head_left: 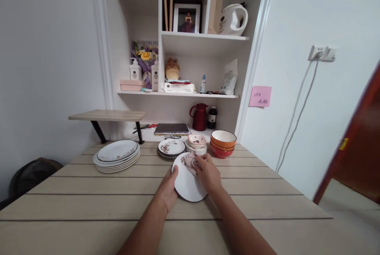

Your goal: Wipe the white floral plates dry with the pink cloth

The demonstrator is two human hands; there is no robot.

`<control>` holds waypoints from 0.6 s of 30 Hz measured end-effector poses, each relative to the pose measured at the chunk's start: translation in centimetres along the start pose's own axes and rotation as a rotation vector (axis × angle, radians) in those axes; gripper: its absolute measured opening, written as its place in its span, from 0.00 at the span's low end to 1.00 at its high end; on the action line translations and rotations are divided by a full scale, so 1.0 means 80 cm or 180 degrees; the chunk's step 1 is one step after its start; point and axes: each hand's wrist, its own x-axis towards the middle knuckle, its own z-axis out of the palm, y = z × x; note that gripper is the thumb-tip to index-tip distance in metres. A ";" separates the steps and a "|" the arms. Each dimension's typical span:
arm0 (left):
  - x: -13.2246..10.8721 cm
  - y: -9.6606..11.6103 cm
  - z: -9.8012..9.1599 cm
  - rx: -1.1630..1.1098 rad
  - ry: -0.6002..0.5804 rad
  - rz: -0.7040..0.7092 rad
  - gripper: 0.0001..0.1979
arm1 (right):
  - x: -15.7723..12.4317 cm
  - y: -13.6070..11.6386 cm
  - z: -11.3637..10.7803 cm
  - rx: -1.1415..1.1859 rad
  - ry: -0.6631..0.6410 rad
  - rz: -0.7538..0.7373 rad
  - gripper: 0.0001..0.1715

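A white plate with a dark rim is held tilted over the table, its face turned toward me. My left hand grips its left edge, thumb on the face and the other fingers hidden behind. My right hand is closed on a crumpled pinkish-grey cloth, pressed against the upper part of the plate. Just behind it sit a stack of small plates with a brown floral pattern on top, and a pink patterned dish on a pile of small white dishes.
Large white plates are stacked on the left of the slatted table. Nested orange and red bowls stand at the right. A small raised shelf, a laptop and a red jug are at the back.
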 end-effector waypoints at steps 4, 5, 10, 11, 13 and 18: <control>0.001 -0.004 -0.003 -0.0077 0.0184 0.0156 0.30 | -0.008 0.006 -0.009 -0.0245 -0.0207 0.0183 0.14; 0.002 -0.004 -0.004 -0.0102 0.0203 0.0173 0.31 | -0.012 0.005 -0.011 -0.0304 -0.0287 0.0170 0.15; 0.006 -0.004 -0.006 -0.0243 0.0093 0.0170 0.33 | -0.030 -0.009 -0.016 -0.0288 -0.0868 -0.0604 0.15; 0.006 -0.003 -0.006 -0.0260 0.0043 0.0153 0.33 | -0.033 -0.013 -0.016 -0.0241 -0.0937 -0.0751 0.15; 0.005 0.000 -0.005 -0.0276 -0.0095 0.0080 0.34 | -0.037 -0.022 -0.012 -0.0106 -0.0921 -0.0918 0.17; 0.002 0.004 -0.002 -0.0030 -0.0508 -0.0259 0.36 | -0.031 -0.039 0.005 0.0320 -0.0432 -0.0849 0.15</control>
